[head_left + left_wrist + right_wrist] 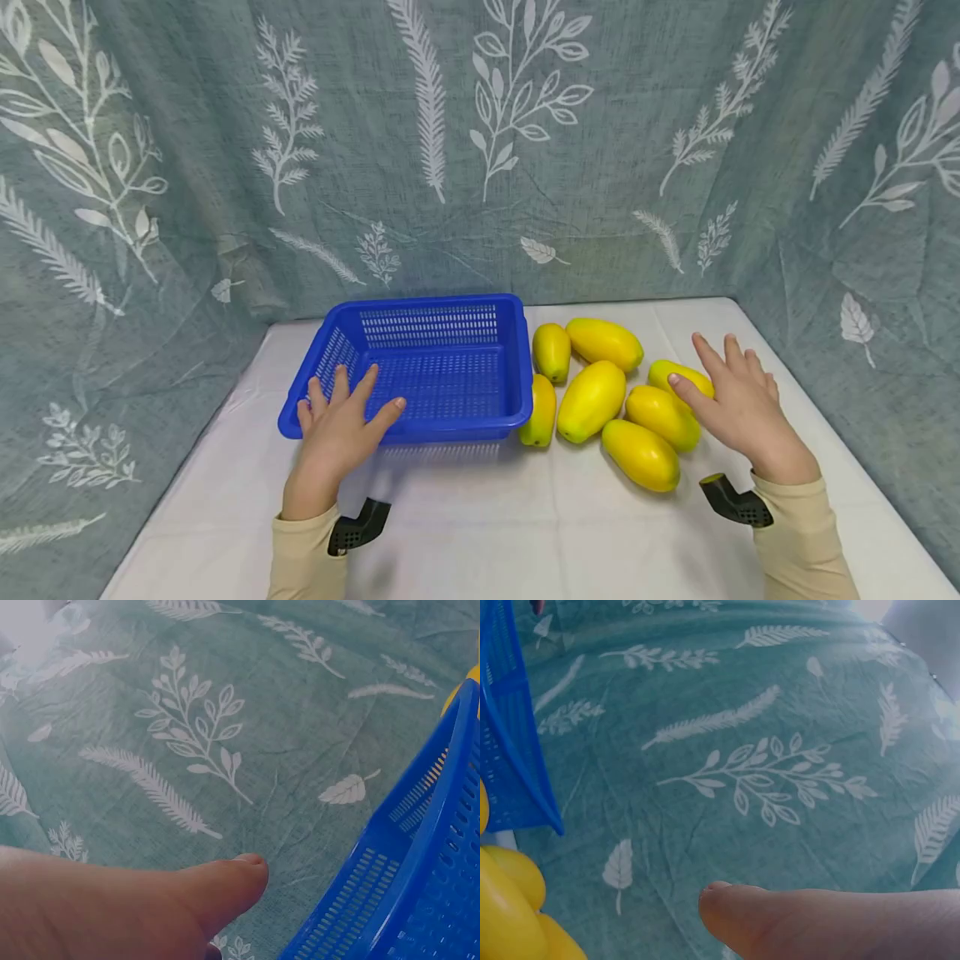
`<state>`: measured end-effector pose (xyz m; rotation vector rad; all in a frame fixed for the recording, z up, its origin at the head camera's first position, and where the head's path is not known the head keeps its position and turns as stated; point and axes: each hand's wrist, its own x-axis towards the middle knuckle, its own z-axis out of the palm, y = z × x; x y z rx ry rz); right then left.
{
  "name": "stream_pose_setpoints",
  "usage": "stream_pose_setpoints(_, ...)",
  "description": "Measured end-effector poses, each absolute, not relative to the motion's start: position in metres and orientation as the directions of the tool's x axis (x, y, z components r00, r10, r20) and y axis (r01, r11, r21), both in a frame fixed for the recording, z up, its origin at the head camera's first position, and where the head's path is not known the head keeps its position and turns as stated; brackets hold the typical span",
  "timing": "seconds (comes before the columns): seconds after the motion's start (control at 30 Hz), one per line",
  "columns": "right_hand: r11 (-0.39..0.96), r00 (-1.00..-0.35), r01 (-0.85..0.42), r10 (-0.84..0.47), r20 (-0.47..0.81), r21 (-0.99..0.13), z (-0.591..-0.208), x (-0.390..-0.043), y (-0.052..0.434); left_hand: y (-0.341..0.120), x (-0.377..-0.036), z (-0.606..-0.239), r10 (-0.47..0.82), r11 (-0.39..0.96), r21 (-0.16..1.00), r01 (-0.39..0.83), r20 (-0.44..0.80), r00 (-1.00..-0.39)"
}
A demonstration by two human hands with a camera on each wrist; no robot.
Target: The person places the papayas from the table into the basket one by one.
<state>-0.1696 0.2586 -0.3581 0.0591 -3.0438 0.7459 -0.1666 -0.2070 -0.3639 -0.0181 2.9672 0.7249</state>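
Note:
An empty blue plastic basket (pixel 442 367) stands on the white table (pixel 525 517), left of centre. My left hand (pixel 352 408) lies with spread, straight fingers on its front left rim and holds nothing. Several yellow oval fruits (pixel 591 400) lie in a cluster just right of the basket. My right hand (pixel 720 383) is flat and open over the rightmost fruit (pixel 678 375), thumb at its near side; contact is unclear. The left wrist view shows my thumb (pixel 225 889) beside the basket wall (pixel 420 885). The right wrist view shows my thumb (pixel 735 911), the basket (pixel 510 750) and fruit (pixel 510 907).
A teal curtain with white leaf prints (pixel 480 150) encloses the table at the back and on both sides. Bare white tabletop lies in front of the basket and the fruits. The table's right edge (pixel 825 417) runs close beside my right hand.

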Motion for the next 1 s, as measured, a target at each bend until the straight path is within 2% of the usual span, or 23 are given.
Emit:
stream_pose_setpoints(0.3,0.884,-0.999,-0.027,-0.034,-0.007,-0.468,-0.358,-0.170,0.262,-0.195,-0.174,-0.379,0.017,0.917,0.390,-0.085,-0.251,-0.968)
stream_pose_setpoints(0.7,0.875,-0.999,-0.006,-0.027,-0.035,-0.483,-0.356,-0.179,0.267,-0.194,-0.178,-0.379,0.011,0.946,0.317,-0.073,-0.257,-0.966)
stream_pose_setpoints(0.83,0.832,-0.998,0.000,-0.035,-0.052,-0.555,-0.366,-0.193,0.279,-0.194,-0.179,-0.379,0.011,0.947,0.311,-0.076,-0.268,-0.963)
stream_pose_setpoints(1.0,0.750,-0.990,0.104,0.017,-0.138,-0.653,-0.395,-0.214,0.299,-0.195,-0.178,-0.381,0.018,0.950,0.303,-0.067,-0.269,-0.963)
